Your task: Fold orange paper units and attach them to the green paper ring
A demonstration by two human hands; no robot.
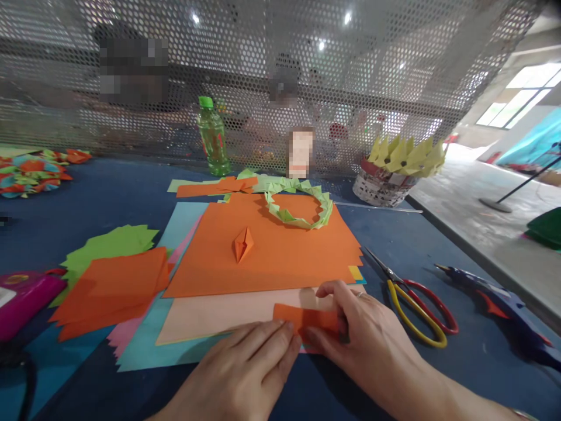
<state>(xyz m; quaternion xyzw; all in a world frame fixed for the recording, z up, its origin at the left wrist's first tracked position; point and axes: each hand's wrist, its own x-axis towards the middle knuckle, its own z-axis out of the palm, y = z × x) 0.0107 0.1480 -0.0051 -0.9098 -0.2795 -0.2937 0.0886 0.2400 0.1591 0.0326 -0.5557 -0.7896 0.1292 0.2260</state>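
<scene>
A small folded strip of orange paper (313, 318) lies near the front of the paper stack, held at both ends. My left hand (252, 365) presses its left end, fingers together and thumb at the lower edge. Its right end is pinched by my right hand (366, 327), with the index finger curled above and the thumb on the near side. Just beyond are a pale pink sheet (210, 316) and a large orange sheet (289, 257). On the orange sheet rest a folded orange diamond shape (243, 244) and a ring of folded green paper (322, 213).
Scissors (412, 307) and a glue gun (499, 310) lie at right. Orange squares (116, 286) and green squares (109, 242) are at left, beside a magenta device (28, 298). A bottle (213, 140) and a basket (381, 184) with yellow points stand by the perforated screen (245, 58).
</scene>
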